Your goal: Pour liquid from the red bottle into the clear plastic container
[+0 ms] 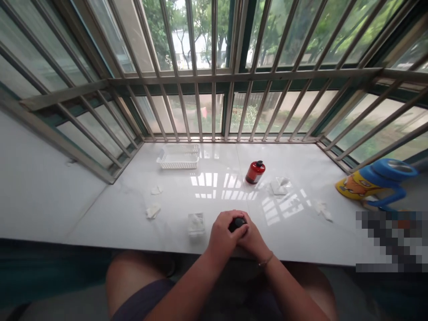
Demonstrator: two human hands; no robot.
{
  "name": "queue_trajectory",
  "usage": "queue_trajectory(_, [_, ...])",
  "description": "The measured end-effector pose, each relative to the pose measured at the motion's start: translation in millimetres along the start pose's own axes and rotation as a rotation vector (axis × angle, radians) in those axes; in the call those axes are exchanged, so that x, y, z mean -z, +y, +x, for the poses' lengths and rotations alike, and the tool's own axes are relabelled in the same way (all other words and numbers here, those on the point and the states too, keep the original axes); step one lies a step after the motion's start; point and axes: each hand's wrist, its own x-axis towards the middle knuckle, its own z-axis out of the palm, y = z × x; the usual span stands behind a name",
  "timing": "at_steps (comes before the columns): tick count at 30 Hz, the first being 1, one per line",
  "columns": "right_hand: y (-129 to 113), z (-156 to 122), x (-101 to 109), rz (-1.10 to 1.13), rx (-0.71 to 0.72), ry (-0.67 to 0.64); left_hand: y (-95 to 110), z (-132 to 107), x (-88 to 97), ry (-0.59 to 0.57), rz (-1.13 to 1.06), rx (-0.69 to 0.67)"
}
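Close to the front edge of the white tabletop (127,227), my left hand (222,229) and my right hand (253,240) are wrapped together around a black round-topped object (238,222). Only its dark top shows between my fingers; my hands hide the rest, so its kind is unclear. Left of my hands sits a small clear box (195,224) with something white in it. Beyond them stands a red bottle (255,173) with a black top, upright. A clear packet with white contents (280,186) lies to the right of this bottle.
A white perforated basket (179,165) rests near the barred window (214,80). Crumpled white tissues (153,211) lie on the left, and another tissue (323,211) on the right. At the far right stands a blue and yellow jug (371,180) with a handle.
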Motion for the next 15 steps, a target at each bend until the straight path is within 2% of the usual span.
queue_trajectory(4, [-3.5, 7.2, 2.9, -0.049, 0.026, -0.016, -1.3, 4.2, 8.6, -0.062, 0.029, -0.051])
queue_trajectory(10, [-6.5, 1.9, -3.4, 0.016, 0.106, -0.006, -7.9, -9.6, 19.9, -0.132, 0.082, -0.243])
queue_trajectory(13, [-7.2, -3.0, -8.0, 0.04, 0.109, 0.001, -5.5, -14.2, 22.9, -0.143, 0.081, -0.226])
queue_trajectory(15, [-7.5, -4.1, -9.6, 0.038, 0.1, -0.007, -3.6, -14.0, 22.5, -0.125, 0.04, -0.165])
